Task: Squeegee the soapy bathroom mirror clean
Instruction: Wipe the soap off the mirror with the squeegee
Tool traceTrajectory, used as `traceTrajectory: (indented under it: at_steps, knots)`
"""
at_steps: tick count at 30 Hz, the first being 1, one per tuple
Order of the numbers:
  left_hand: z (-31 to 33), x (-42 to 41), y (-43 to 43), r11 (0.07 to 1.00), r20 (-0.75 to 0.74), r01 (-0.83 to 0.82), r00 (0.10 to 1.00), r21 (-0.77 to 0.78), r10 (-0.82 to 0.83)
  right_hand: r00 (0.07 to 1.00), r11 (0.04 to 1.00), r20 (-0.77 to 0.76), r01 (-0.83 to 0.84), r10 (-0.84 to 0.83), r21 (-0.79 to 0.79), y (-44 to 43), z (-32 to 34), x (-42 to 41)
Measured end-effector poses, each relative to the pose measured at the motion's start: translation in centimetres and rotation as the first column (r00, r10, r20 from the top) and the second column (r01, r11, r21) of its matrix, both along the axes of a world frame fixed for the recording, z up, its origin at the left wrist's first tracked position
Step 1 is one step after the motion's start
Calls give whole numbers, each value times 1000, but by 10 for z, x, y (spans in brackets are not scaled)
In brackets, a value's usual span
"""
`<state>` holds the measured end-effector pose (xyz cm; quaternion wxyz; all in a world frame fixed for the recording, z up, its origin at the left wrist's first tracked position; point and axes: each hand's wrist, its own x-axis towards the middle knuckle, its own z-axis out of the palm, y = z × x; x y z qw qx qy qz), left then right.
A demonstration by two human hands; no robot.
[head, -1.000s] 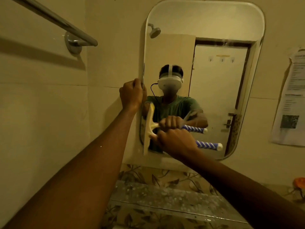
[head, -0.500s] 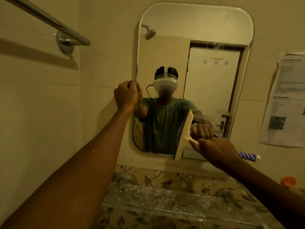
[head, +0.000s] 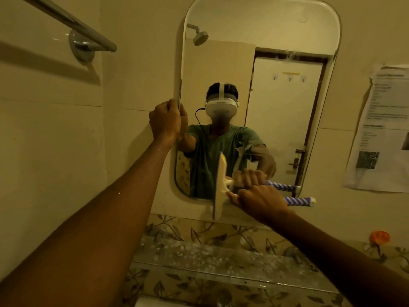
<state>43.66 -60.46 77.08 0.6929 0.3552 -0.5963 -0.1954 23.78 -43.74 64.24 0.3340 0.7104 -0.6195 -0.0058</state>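
A tall mirror (head: 285,32) with rounded corners hangs on the tiled wall. My left hand (head: 164,120) grips its left edge at mid height. My right hand (head: 260,201) is shut on a squeegee (head: 219,191) with a cream blade and a blue-and-white striped handle (head: 301,200). The blade stands upright against the glass at the mirror's lower edge, about mid width, its lower end past the frame. A streak of soap (head: 242,149) shows on the glass just right of the blade.
A chrome towel bar (head: 73,25) juts from the wall at upper left. A glass shelf (head: 221,264) speckled with suds runs below the mirror. Paper notices (head: 385,129) are stuck to the wall at right, with an orange object (head: 380,237) below them.
The squeegee swept right from the mirror's left side, then came back left to about mid width and dropped slightly. My left hand has kept its hold on the mirror's edge.
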Motion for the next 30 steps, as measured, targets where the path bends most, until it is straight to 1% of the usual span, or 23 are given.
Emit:
traceTrajectory:
  at_steps: [1,3,6,7,9,10,11,12,13,15,17,18,19,20,21,24,26,28,30]
  knots:
    - [0,0,0,1000,2,0,1000,-4,0,999,999,24,41,-41,14,11,-1,-13]
    - [0,0,0,1000,3,0,1000,-5,0,993,992,35,118,-116,-42,26,-3,-31]
    - [-1,2,0,1000,17,10,1000,-1,-10,995,988,46,97,-92,-120,32,-5,-30]
    - [-1,2,0,1000,17,12,1000,-2,-12,992,987,89,105,-95,-118,33,-4,-22]
    - [0,3,0,1000,11,17,1000,0,-17,960,978,262,139,-95,-158,37,-2,-4]
    - [0,3,0,1000,8,18,1000,0,-18,925,964,377,142,-48,-226,38,2,3]
    - [0,3,0,1000,7,17,1000,-4,-17,864,941,503,147,28,-305,40,8,12]
    - [-1,2,1,1000,6,11,1000,-11,-11,781,912,613,157,119,-378,40,12,15]
    - [-2,2,1,1000,2,3,1000,-19,-3,699,882,686,175,201,-437,40,18,18]
    - [-4,0,2,999,-15,-11,1000,-37,11,570,856,775,222,273,-466,38,33,21]
    - [-5,-2,2,999,-29,-17,999,-47,16,451,860,828,215,333,-463,33,48,23]
    - [-5,-2,2,999,-29,-20,999,-51,19,402,859,838,197,370,-473,31,56,25]
    - [-5,-2,2,998,-22,-23,1000,-57,21,372,852,837,183,402,-491,30,63,26]
    - [-5,-1,2,998,-9,-21,1000,-65,21,375,841,826,180,420,-510,27,68,26]
    - [-5,0,2,997,8,-14,1000,-70,15,410,828,805,178,428,-532,25,70,26]
    - [-3,6,2,998,64,15,998,-64,-11,560,795,725,180,401,-579,20,63,25]
    - [-2,7,2,998,83,19,996,-64,-13,625,787,694,198,358,-585,20,52,25]
    - [-3,6,0,998,80,23,997,-63,-18,635,793,709,242,307,-559,22,37,24]
    - [-3,6,-1,999,81,28,996,-46,-24,594,808,761,297,261,-509,23,11,23]
